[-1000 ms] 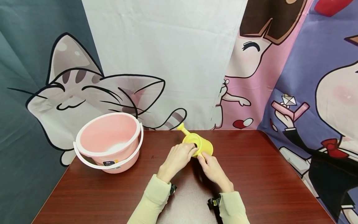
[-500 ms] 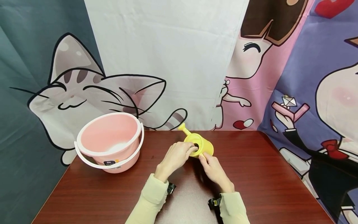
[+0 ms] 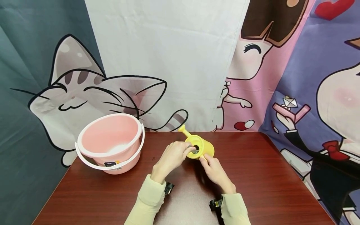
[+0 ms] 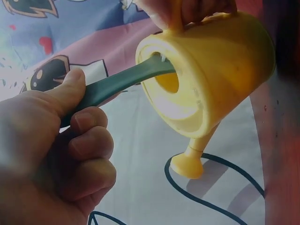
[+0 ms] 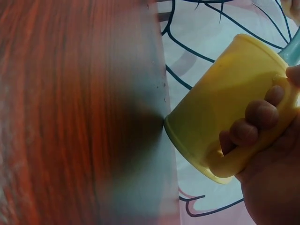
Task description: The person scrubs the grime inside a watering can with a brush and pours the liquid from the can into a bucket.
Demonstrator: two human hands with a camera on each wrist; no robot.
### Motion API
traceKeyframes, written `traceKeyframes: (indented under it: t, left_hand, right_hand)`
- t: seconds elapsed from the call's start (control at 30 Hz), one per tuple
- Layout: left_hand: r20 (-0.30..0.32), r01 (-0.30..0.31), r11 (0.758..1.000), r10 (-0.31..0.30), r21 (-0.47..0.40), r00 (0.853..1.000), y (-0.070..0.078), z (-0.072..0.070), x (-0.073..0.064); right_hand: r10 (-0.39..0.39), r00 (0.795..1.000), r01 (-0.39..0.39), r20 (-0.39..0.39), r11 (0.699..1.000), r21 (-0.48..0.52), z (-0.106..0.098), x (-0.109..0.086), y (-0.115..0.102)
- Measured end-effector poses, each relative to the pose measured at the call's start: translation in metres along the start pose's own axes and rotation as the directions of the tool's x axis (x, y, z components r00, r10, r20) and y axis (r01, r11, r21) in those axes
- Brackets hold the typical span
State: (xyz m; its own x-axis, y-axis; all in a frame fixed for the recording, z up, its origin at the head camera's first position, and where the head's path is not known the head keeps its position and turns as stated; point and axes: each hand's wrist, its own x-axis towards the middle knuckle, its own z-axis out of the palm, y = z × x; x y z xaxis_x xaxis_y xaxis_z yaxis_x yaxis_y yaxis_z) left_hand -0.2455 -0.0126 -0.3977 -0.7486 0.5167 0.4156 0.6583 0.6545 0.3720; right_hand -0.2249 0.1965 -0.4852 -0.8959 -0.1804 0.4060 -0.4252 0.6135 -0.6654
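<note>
Hands meet mid-table: right hand (image 3: 215,170) grips the tilted yellow watering can (image 3: 203,148) by its handle, left hand (image 4: 56,154) clenches a green brush (image 4: 123,83) poking into its opening; steady can, short strokes would serve best.

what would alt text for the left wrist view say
A left hand grips a dark green handle whose far end goes into the top opening of a tilted yellow watering can. Fingers of the other hand hold the can from above, and its spout points downward.

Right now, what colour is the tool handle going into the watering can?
Dark green handle; the left wrist view shows it best.
</note>
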Motion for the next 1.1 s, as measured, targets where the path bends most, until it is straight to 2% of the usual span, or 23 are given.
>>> traceKeyframes:
  t: [0.43,0.77,0.97,1.1]
  left_hand:
    - [-0.011,-0.031,0.999,0.031,-0.023,0.999,-0.005,0.017,0.001]
    - [0.016,-0.070,0.997,0.069,0.024,0.997,-0.006,0.031,0.006]
    - [0.006,-0.087,0.996,0.087,0.025,0.996,-0.009,0.035,0.006]
    - [-0.004,-0.099,0.995,0.099,0.032,0.995,-0.009,0.033,0.005]
  right_hand:
    - [-0.007,1.000,0.007,-0.007,1.000,0.015,0.000,0.001,0.000]
    - [-0.019,1.000,0.019,-0.013,1.000,0.021,0.001,0.000,0.000]
    - [-0.025,1.000,0.025,-0.019,1.000,0.019,0.001,0.000,-0.001]
    - [-0.034,0.999,0.035,-0.029,0.999,0.017,0.002,-0.001,-0.001]
